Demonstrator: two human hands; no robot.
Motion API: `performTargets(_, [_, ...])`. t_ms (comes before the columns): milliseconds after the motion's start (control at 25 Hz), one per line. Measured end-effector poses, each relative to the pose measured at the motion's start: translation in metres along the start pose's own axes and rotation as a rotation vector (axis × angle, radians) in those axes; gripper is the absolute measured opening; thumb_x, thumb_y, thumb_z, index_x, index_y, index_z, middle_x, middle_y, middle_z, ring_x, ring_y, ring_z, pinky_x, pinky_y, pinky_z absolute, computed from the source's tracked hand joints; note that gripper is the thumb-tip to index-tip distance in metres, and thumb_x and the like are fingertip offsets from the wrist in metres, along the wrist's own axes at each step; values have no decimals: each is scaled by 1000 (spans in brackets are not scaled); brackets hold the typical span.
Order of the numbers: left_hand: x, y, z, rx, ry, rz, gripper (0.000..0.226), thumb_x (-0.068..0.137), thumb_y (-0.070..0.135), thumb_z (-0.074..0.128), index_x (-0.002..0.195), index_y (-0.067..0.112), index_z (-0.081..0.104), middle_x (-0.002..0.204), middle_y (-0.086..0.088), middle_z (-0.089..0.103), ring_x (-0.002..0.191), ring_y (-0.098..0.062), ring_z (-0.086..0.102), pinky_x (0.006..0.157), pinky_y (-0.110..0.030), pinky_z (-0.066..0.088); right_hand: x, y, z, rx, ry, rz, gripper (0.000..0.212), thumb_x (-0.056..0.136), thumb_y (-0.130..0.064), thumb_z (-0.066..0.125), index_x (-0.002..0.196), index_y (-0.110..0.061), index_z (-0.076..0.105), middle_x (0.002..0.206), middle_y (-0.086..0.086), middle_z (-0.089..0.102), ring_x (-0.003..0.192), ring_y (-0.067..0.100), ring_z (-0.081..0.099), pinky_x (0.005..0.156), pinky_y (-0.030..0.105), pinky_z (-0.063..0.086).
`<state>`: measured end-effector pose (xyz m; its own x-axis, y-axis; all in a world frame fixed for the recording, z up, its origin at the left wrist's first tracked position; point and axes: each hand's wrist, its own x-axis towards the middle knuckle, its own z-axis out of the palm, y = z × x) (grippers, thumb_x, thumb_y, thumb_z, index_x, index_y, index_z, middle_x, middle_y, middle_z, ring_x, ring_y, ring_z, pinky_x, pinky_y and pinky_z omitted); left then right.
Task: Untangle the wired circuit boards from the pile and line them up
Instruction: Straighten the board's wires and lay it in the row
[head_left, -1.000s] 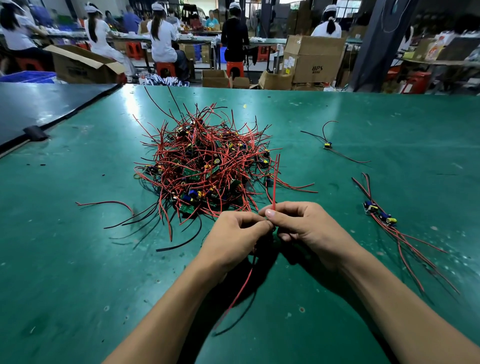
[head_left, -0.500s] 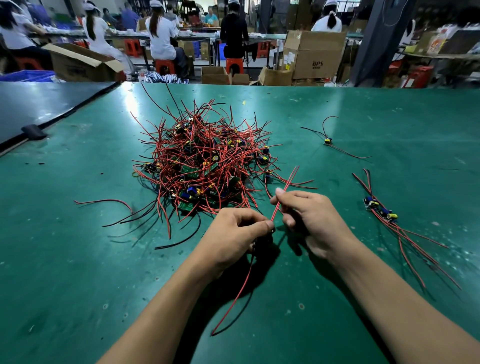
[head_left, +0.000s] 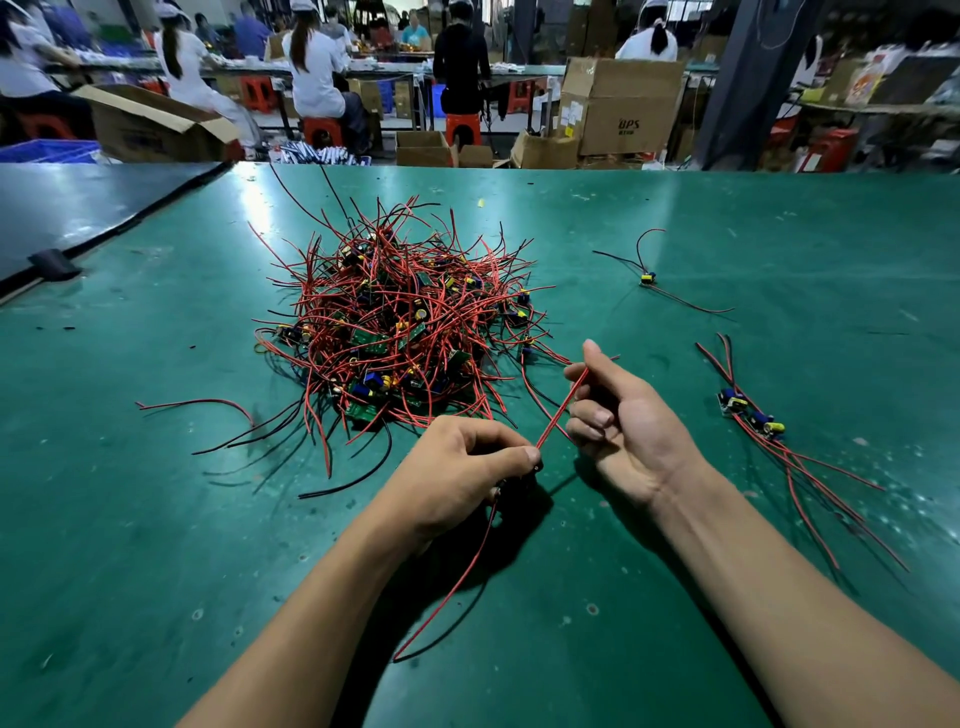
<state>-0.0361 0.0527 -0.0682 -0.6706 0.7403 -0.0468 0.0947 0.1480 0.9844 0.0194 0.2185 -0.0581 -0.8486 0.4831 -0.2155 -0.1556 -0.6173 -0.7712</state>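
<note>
Wire (head_left: 562, 408) drawn out longer — right hand (head_left: 623, 421) moved away

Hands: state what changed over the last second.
The right hand slid away from the left hand, up and to the right along the red wire, which it pinches near its end; the wire now runs straight between them. The left hand kept its pinch in place. The pile, the sorted boards and the lone board did not move.
</note>
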Motion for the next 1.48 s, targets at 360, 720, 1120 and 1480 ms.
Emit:
performTargets(360, [-2, 1, 1, -39, 33, -5, 15, 87, 13, 70, 73, 12, 74, 62, 0, 65, 58, -12, 54, 56, -20, 41, -12, 14, -4, -477, -68, -60, 32, 77, -48, 74, 79, -16, 75, 45, -1, 42, 32, 10, 28, 36, 15, 21])
performTargets(720, [-6, 6, -4, 30, -61, -15, 10, 84, 18, 74, 75, 15, 77, 67, -2, 68, 64, -13, 56, 63, -24, 42, -2, -7, -7, -2, 96, 100, 45, 98, -29, 59, 57, -11, 60, 59, -2, 44, 29, 4, 28, 30, 18, 23])
performTargets(1120, [-11, 20, 0, -435, 199, 34, 10, 88, 15, 66, 84, 10, 74, 88, -17, 75, 74, -26, 72, 69, -30, 59, -15, 17, -14, -717, -189, -122, 32, 87, -44, 72, 88, -12, 77, 63, 1, 57, 49, 12, 42, 48, 28, 30])
performTargets(1480, [-13, 30, -7, -628, 420, -54, 11, 83, 30, 68, 83, 20, 73, 98, -4, 76, 77, -13, 64, 64, -29, 42, -36, 30, 7, -944, -290, -441, 33, 79, -64, 69, 82, -31, 74, 61, -11, 62, 53, 2, 49, 52, 20, 39])
